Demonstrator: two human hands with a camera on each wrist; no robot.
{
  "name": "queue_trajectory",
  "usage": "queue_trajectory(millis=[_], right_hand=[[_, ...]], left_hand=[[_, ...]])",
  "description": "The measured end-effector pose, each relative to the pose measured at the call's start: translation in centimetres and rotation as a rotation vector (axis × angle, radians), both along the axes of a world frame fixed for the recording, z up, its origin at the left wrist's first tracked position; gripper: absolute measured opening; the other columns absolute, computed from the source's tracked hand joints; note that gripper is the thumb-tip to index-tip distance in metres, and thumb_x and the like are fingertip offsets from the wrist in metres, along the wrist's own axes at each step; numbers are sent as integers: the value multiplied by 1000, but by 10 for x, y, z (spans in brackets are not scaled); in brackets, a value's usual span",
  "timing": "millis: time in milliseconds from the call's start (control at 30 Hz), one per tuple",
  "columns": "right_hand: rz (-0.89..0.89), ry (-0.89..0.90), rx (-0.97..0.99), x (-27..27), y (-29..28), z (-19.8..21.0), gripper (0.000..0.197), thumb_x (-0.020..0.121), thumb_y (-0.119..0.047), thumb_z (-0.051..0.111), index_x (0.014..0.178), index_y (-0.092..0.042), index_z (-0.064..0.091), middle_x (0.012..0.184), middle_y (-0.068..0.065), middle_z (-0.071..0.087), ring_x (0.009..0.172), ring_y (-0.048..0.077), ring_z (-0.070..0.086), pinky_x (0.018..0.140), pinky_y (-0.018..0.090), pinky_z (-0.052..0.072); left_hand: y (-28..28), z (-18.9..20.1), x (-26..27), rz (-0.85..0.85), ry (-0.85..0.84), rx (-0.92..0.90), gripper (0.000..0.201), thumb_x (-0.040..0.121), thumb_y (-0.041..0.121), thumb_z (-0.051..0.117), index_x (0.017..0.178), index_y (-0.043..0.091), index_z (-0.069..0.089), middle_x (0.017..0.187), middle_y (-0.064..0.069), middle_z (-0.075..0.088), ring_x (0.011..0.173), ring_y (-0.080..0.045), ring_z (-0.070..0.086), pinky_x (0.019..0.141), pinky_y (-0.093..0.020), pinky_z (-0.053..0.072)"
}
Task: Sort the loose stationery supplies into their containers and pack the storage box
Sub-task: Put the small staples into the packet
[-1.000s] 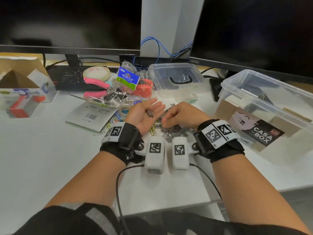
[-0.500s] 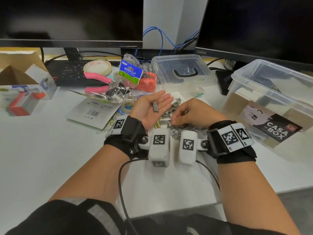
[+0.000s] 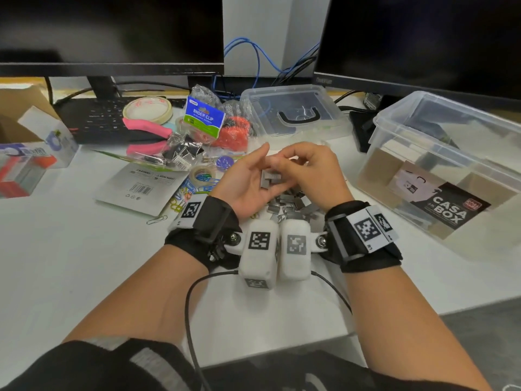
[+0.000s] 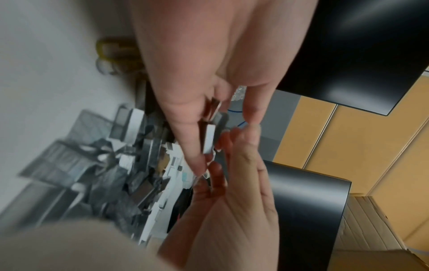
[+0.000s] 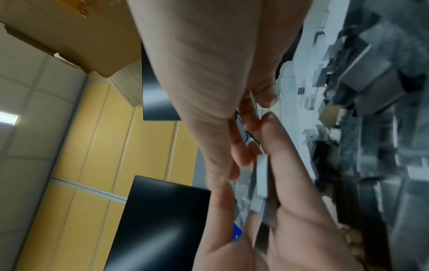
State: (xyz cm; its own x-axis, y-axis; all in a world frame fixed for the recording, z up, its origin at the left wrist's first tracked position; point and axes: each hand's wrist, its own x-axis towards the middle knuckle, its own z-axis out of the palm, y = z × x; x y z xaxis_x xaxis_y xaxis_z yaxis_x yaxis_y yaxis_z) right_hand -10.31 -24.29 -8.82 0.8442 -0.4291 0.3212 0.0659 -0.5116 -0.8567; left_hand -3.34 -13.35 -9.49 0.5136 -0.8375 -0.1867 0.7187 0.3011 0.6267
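My left hand [image 3: 251,173] lies palm up over the desk with a few grey staple strips [image 3: 270,178] resting in it, fingers fairly straight. My right hand [image 3: 304,165] curls over that palm and pinches a strip with its fingertips. The left wrist view shows the strips [image 4: 210,136] beside the left thumb, with right fingertips [image 4: 219,144] touching them. In the right wrist view the strips [image 5: 262,176] lie along the left palm. A pile of loose staple strips [image 3: 290,200] sits on the desk under both hands. The clear storage box [image 3: 451,117] stands open at the right.
A small clear lidded case [image 3: 293,114] sits behind the hands. To the left lie a binder clip bag [image 3: 203,117], pink pliers [image 3: 146,128], a tape roll [image 3: 146,108], coloured paper clips [image 3: 183,198] and a card pack [image 3: 141,187]. Two monitors and a keyboard [image 3: 93,119] line the back.
My right hand left the pile and came up to the left palm with a strip. The left hand rose a little, and its palm now holds more strips.
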Motion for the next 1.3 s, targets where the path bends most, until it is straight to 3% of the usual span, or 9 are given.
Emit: queue_trajectory(millis=[100, 267, 433, 533, 700, 967, 1100, 1167, 1300], right_hand=[[-185, -64, 67, -8, -11, 1, 14, 88, -28, 63, 82, -18, 72, 84, -7, 67, 81, 4, 60, 74, 17, 44], [-412, -15, 222, -32, -30, -12, 21, 87, -2, 54, 94, -17, 68, 77, -10, 59, 75, 4, 54, 75, 18, 43], [-430, 140, 142, -41, -37, -17, 35, 83, 7, 45, 87, -22, 65, 87, -1, 62, 85, 13, 56, 79, 26, 44], [-383, 254, 65, -42, -36, -18, 30, 83, 2, 49, 88, -24, 65, 89, 2, 65, 82, 17, 57, 79, 33, 48], [-360, 339, 30, -45, -38, -16, 23, 82, -6, 56, 96, -20, 68, 87, 3, 66, 66, 13, 55, 67, 26, 49], [-355, 325, 24, -44, -42, -18, 17, 82, -8, 69, 97, -15, 69, 78, 2, 63, 62, 11, 58, 56, 16, 48], [-357, 274, 4, -41, -41, -17, 17, 82, -11, 69, 97, -19, 67, 87, 11, 67, 79, 22, 64, 78, 37, 55], [-327, 305, 7, -41, -39, -18, 20, 82, -14, 70, 101, -19, 66, 91, 10, 68, 83, 22, 66, 79, 39, 55], [-255, 344, 22, -43, -37, -16, 31, 77, -22, 76, 106, -19, 64, 85, 4, 67, 74, 15, 63, 66, 27, 55]], left_hand=[[-2, 0, -6, -2, 23, -18, 27, 90, 2, 48, 114, -10, 55, 114, -24, 62, 108, -33, 62, 89, -37, 53], [-4, 1, -15, -24, 23, -4, 29, 92, -14, 33, 114, -11, 51, 112, -28, 59, 102, -37, 61, 89, -35, 52], [-4, 1, -16, 24, 49, -10, 27, 96, -8, 32, 116, -11, 49, 109, -29, 59, 110, -36, 57, 84, -34, 54], [-4, 2, -17, 57, 88, -19, 28, 97, -3, 38, 121, -12, 48, 104, -30, 61, 100, -39, 62, 78, -37, 57], [-4, 2, -16, 56, 129, 0, 25, 97, 9, 43, 114, -8, 51, 93, -29, 66, 90, -40, 63, 73, -39, 58], [-4, -1, -13, 21, 81, 23, 19, 92, 2, 47, 107, -7, 55, 104, -28, 62, 99, -38, 62, 81, -40, 55], [-5, -2, -11, 24, 77, 44, 20, 95, 6, 46, 104, -9, 56, 104, -27, 62, 96, -39, 62, 87, -40, 52], [-6, -3, -11, 29, 80, 50, 20, 96, 7, 45, 104, -8, 55, 105, -27, 61, 96, -39, 61, 87, -39, 50], [-5, -3, -10, 28, 75, 52, 20, 96, 7, 44, 104, -8, 55, 104, -26, 61, 93, -37, 63, 91, -39, 50]])
